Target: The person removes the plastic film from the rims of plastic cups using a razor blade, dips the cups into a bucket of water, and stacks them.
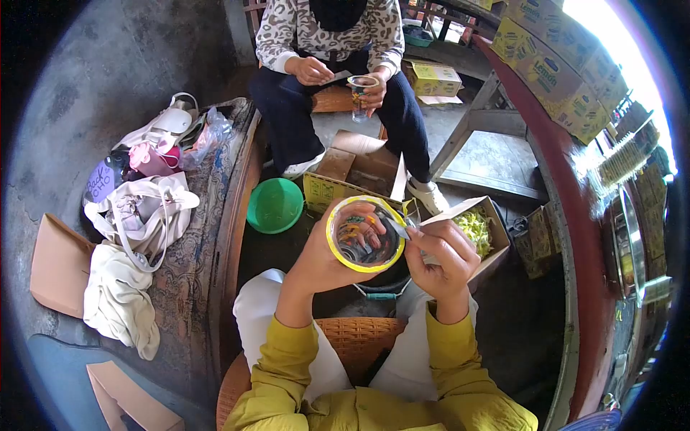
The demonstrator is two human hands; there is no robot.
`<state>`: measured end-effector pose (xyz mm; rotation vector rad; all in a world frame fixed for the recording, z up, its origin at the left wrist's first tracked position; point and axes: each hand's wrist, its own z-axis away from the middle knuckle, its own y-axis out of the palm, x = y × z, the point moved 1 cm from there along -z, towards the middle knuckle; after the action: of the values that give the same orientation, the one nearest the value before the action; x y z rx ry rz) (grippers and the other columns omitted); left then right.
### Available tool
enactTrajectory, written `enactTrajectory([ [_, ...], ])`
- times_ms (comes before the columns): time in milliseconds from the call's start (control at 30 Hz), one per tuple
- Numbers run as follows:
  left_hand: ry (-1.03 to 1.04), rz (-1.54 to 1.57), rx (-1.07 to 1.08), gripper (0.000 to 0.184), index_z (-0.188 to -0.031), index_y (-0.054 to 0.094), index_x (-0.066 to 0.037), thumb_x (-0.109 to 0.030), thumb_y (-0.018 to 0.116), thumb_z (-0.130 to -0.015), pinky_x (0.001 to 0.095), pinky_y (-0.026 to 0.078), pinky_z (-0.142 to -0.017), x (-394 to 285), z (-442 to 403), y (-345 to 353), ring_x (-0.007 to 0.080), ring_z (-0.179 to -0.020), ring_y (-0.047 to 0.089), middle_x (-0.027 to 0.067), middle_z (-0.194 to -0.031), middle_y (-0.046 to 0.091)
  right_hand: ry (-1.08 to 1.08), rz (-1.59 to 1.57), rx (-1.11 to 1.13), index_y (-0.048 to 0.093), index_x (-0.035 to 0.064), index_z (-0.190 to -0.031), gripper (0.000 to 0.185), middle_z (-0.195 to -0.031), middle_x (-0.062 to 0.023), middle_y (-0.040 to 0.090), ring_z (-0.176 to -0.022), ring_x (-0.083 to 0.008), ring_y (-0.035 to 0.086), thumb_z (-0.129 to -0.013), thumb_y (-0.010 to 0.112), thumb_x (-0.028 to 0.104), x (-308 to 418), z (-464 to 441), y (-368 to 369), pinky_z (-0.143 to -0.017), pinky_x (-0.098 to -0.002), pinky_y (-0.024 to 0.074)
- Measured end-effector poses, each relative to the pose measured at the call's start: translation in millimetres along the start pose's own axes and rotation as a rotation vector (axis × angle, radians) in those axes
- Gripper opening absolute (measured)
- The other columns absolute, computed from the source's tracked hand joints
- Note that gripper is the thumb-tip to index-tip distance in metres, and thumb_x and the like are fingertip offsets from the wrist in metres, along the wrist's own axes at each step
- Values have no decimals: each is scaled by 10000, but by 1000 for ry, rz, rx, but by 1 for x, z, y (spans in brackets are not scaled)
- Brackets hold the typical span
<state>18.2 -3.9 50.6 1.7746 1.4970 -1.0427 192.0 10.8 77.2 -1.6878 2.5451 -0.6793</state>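
Note:
My left hand [314, 253] is wrapped round a clear plastic cup [366, 264] with a yellow rim and coloured print. The cup's open mouth tilts up toward me, and my fingers show through its wall. My right hand [447, 257] pinches a thin, flat, greyish blade-like piece [399, 229] against the cup's right rim. Its exact kind is hard to make out. Just beyond my right hand stands an open carton [496, 241] holding yellow-green strips [474, 231]. Below the cup, between my knees, part of a dark tub with a teal handle [381, 295] shows.
Opposite sits a person [330, 43] holding a similar cup [359, 108] and a flat pale piece. A green basin [275, 206] and an open carton [323, 192] lie between us. Bags [144, 208] rest on the bench at left. Lemon cartons [550, 75] are stacked at upper right.

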Motion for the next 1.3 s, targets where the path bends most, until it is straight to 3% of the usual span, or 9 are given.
enactTrajectory([
  [233,-109,106,91,668,-1117,419,-34,-31,794,-565,240,448,-705,0,0,14,102,-782,527,77,-990,532,154,-85,-47,606,1,-713,169,-614,-88,552,-535,-187,559,-588,680,-84,2,-1,-5,-475,-252,430],
  [367,-34,169,111,668,-1113,423,-44,-55,801,-562,234,444,-702,7,1,17,106,-835,520,64,-1022,503,260,-191,-86,598,-13,-709,150,-626,-101,572,-546,-180,570,-597,678,-72,-2,2,-5,-495,-245,436],
  [467,21,45,85,696,-1132,402,-59,-53,799,-561,236,449,-697,8,0,16,117,-879,506,62,-1075,453,314,-242,-136,592,-14,-703,146,-624,-106,574,-547,-173,572,-595,677,-62,-3,4,-2,-503,-242,434],
  [567,-41,219,32,736,-1160,364,-73,-46,794,-563,240,458,-697,13,2,17,128,-913,493,61,-1105,414,354,-208,-144,594,-16,-712,155,-619,-103,568,-543,-180,568,-593,682,-59,-1,5,-2,-502,-243,433],
  [700,-13,191,38,767,-1178,333,-80,-41,792,-565,238,463,-699,13,1,13,131,-925,489,56,-1099,416,256,-119,-109,603,-9,-716,160,-603,-89,549,-533,-181,558,-591,683,-69,2,1,-2,-492,-245,427],
  [867,-51,116,-17,709,-1163,429,-43,-82,796,-558,261,459,-747,14,2,4,135,-865,527,66,-1056,499,-11,47,-10,618,1,-719,153,-628,-63,547,-546,-178,557,-611,668,-95,-6,-4,-5,-474,-261,438],
  [967,-41,-30,-14,663,-1148,475,-24,-104,779,-565,267,454,-768,8,-2,-3,137,-847,542,76,-1053,532,-53,83,61,626,-3,-739,162,-650,-50,550,-556,-175,559,-615,667,-98,-7,-3,-8,-468,-267,445],
  [1300,10,-129,20,668,-1152,482,-21,-116,749,-547,283,458,-768,5,-7,3,164,-877,543,79,-1038,533,-11,103,8,609,-2,-709,137,-639,-63,555,-540,-187,551,-618,670,-83,-6,0,3,-469,-261,442],
])
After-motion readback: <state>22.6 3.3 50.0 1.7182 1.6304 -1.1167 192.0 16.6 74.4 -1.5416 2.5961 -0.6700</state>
